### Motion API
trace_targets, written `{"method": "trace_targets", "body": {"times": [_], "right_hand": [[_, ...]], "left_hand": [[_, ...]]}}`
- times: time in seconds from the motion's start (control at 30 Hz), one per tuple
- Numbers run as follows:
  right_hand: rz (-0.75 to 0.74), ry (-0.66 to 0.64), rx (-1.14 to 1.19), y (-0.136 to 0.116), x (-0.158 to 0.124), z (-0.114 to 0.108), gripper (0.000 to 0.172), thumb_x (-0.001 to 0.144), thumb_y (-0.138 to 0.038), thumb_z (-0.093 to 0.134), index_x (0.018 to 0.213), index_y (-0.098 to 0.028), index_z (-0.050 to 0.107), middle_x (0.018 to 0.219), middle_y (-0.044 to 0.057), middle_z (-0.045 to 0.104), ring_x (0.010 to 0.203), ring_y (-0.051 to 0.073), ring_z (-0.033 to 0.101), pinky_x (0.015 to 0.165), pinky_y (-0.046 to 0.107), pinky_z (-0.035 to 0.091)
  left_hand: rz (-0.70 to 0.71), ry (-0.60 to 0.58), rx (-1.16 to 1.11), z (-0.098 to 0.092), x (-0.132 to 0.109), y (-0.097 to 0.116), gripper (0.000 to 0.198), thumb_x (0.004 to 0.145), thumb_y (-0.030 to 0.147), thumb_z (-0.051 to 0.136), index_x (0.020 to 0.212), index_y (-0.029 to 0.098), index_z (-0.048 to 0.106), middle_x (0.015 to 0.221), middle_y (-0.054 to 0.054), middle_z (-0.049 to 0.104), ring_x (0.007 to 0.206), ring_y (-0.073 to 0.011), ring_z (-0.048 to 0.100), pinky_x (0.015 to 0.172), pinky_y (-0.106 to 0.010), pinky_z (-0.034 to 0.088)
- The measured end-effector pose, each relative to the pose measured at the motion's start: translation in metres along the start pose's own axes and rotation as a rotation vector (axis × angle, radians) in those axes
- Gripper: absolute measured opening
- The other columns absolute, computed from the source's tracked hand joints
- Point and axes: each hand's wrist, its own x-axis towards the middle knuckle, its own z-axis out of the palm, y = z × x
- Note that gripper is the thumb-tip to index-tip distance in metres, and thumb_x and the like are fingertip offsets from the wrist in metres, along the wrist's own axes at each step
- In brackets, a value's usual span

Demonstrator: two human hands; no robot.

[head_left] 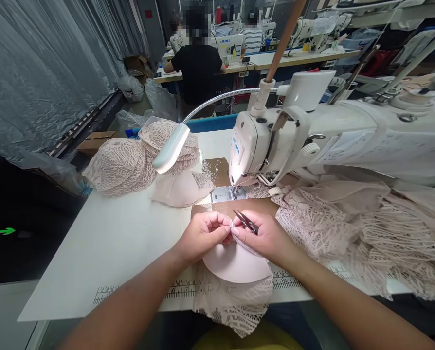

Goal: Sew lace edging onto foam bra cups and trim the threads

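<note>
We count one white work table [111,243], with one printed ruler scale [181,289] along its near edge. On it stands one white sewing machine [349,136], its head at the middle of the table and its arm running off to the right. Under that arm, to the right, lies one large heap of beige lace pieces [367,228]; we cannot count the pieces in it. At the far left of the table is one stack of lace-covered cups [122,165], their number also not countable. One person in a black shirt [197,63] sits at another table far behind, back turned to us. One gooseneck lamp [171,148] reaches from the machine to above the stack, and one loose cup [183,189] lies under it, just left of the needle. One padded cup [235,265] sits at the near table edge, in front of the needle, with lace hanging from it over the edge. We see two hands, brought together with fingertips touching over the cup's upper edge. The left hand [203,233] is pinched onto that edge. The right hand [266,238] is closed around one pair of thread snips [244,221], whose blades point up and to the left, and its thumb rests against the same edge.
</note>
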Motion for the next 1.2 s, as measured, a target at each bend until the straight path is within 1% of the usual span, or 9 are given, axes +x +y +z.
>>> {"method": "trace_targets", "body": {"times": [0.1, 0.23, 0.4, 0.6, 0.73, 0.83, 0.97, 1.07, 1.2], "right_hand": [[-0.02, 0.019, -0.068, -0.003, 0.0, 0.0, 0.017, 0.078, -0.028, 0.053, 0.066, -0.017, 0.058, 0.059, -0.002, 0.054, 0.054, 0.011, 0.045, 0.05, 0.023, 0.034], [-0.042, 0.019, -0.097, -0.004, -0.002, -0.001, 0.017, 0.08, -0.025, 0.049, 0.067, -0.017, 0.056, 0.059, -0.002, 0.053, 0.054, 0.011, 0.044, 0.051, 0.023, 0.033], [-0.136, -0.004, -0.106, -0.003, -0.004, 0.0, 0.019, 0.082, -0.026, 0.049, 0.064, -0.018, 0.052, 0.055, -0.004, 0.048, 0.052, 0.01, 0.042, 0.049, 0.023, 0.031], [-0.058, 0.053, -0.109, -0.004, -0.005, -0.002, 0.016, 0.082, -0.025, 0.049, 0.068, -0.018, 0.055, 0.061, -0.002, 0.053, 0.056, 0.012, 0.047, 0.051, 0.024, 0.034], [-0.041, 0.048, -0.059, -0.002, -0.004, -0.002, 0.015, 0.081, -0.026, 0.048, 0.07, -0.018, 0.054, 0.064, -0.001, 0.054, 0.058, 0.013, 0.048, 0.052, 0.025, 0.035], [-0.035, 0.013, 0.018, 0.0, -0.004, -0.003, 0.017, 0.082, -0.028, 0.047, 0.07, -0.018, 0.053, 0.064, -0.001, 0.054, 0.058, 0.013, 0.048, 0.054, 0.026, 0.037], [-0.049, -0.021, 0.091, 0.0, -0.003, -0.004, 0.02, 0.081, -0.036, 0.05, 0.07, -0.019, 0.049, 0.063, -0.002, 0.049, 0.058, 0.012, 0.045, 0.053, 0.025, 0.036], [-0.023, -0.016, 0.024, -0.004, -0.004, -0.001, 0.025, 0.072, -0.037, 0.062, 0.068, -0.02, 0.044, 0.061, -0.005, 0.044, 0.055, 0.011, 0.042, 0.049, 0.023, 0.033], [-0.004, 0.041, -0.054, -0.006, -0.004, 0.002, 0.022, 0.076, -0.026, 0.056, 0.062, -0.021, 0.04, 0.06, -0.004, 0.048, 0.055, 0.01, 0.042, 0.051, 0.023, 0.034]], "left_hand": [[0.001, 0.016, 0.016, 0.0, 0.0, 0.001, 0.021, 0.075, 0.03, 0.068, 0.078, 0.01, 0.06, 0.07, -0.003, 0.06, 0.065, -0.011, 0.055, 0.065, -0.025, 0.045], [-0.01, 0.011, -0.004, 0.001, 0.0, 0.002, 0.021, 0.075, 0.03, 0.068, 0.079, 0.011, 0.058, 0.07, -0.003, 0.061, 0.064, -0.0117, 0.057, 0.066, -0.026, 0.047], [0.008, -0.011, 0.002, -0.001, 0.001, 0.001, 0.026, 0.076, 0.035, 0.068, 0.077, 0.012, 0.058, 0.07, -0.004, 0.061, 0.064, -0.012, 0.058, 0.067, -0.027, 0.047], [-0.001, -0.015, 0.007, -0.005, 0.001, 0.001, 0.023, 0.077, 0.033, 0.067, 0.072, 0.012, 0.056, 0.067, -0.002, 0.059, 0.064, -0.0108, 0.055, 0.066, -0.024, 0.044], [0.015, -0.02, 0.055, -0.002, 0.0, -0.004, 0.021, 0.076, 0.029, 0.067, 0.078, 0.014, 0.053, 0.068, -0.002, 0.057, 0.064, -0.0119, 0.055, 0.064, -0.026, 0.045], [0.084, 0.01, 0.235, 0.001, -0.001, -0.008, 0.017, 0.078, 0.027, 0.065, 0.084, 0.014, 0.056, 0.071, -0.001, 0.056, 0.063, -0.0108, 0.052, 0.06, -0.023, 0.042], [0.16, 0.047, 0.428, 0.003, -0.003, -0.008, 0.01, 0.081, 0.024, 0.059, 0.079, 0.014, 0.06, 0.071, -0.002, 0.058, 0.063, -0.0109, 0.05, 0.058, -0.022, 0.04], [0.188, 0.065, 0.403, 0.002, -0.002, -0.006, 0.014, 0.084, 0.025, 0.055, 0.078, 0.013, 0.059, 0.074, -0.004, 0.059, 0.068, -0.0122, 0.052, 0.062, -0.023, 0.042], [0.177, 0.063, 0.351, 0.0, -0.001, -0.005, 0.015, 0.085, 0.028, 0.054, 0.081, 0.014, 0.058, 0.075, -0.003, 0.058, 0.069, -0.0125, 0.053, 0.064, -0.024, 0.043]]}}
